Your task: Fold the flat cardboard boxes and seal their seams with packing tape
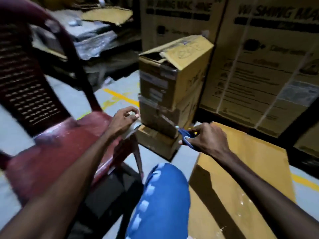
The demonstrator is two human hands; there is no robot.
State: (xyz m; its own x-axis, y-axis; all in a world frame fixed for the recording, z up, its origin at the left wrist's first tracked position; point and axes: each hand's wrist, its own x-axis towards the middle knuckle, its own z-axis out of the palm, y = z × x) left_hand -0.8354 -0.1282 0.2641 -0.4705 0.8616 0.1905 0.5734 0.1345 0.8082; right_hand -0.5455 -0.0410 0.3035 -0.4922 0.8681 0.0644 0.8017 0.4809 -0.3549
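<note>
I am viewing the scene through the head camera, looking down at both hands over a grey floor (pixel 72 99) marked with yellow lines.

The left hand (pixel 123 120) is curling its fingers around a tape roll (pixel 133 125), with the thumb and forefinger pinching at the top of it. A brown tape strip (pixel 138 157) is hanging down from the roll toward the knee (pixel 164 195), which is covered in blue cloth with white marks. The left hand is sitting just past the front corner of the chair (pixel 57 152), a dark red plastic one with a slotted back.

The right hand (pixel 209 138) is gripping scissors (pixel 185 137) by their blue handles, fingers closed through the loops. The blades are pointing toward the left hand; motion blur is hiding their tips, so I cannot tell whether they are touching the tape.

The box (pixel 241 178), plain brown cardboard, is lying under the right forearm at the lower right, its glossy face showing light reflections. I cannot tell whether its seams are taped.

Beyond the hands, a stack (pixel 172 94) of small worn cartons is standing on the floor, the top one with a flap half open and scribbled markings on it. Behind the stack, large cartons (pixel 259 66) printed with washing-machine lettering are filling the upper right. At the upper left, behind the chair, flat cardboard sheets (pixel 107 15) and wrapped bundles are lying in a pile.
</note>
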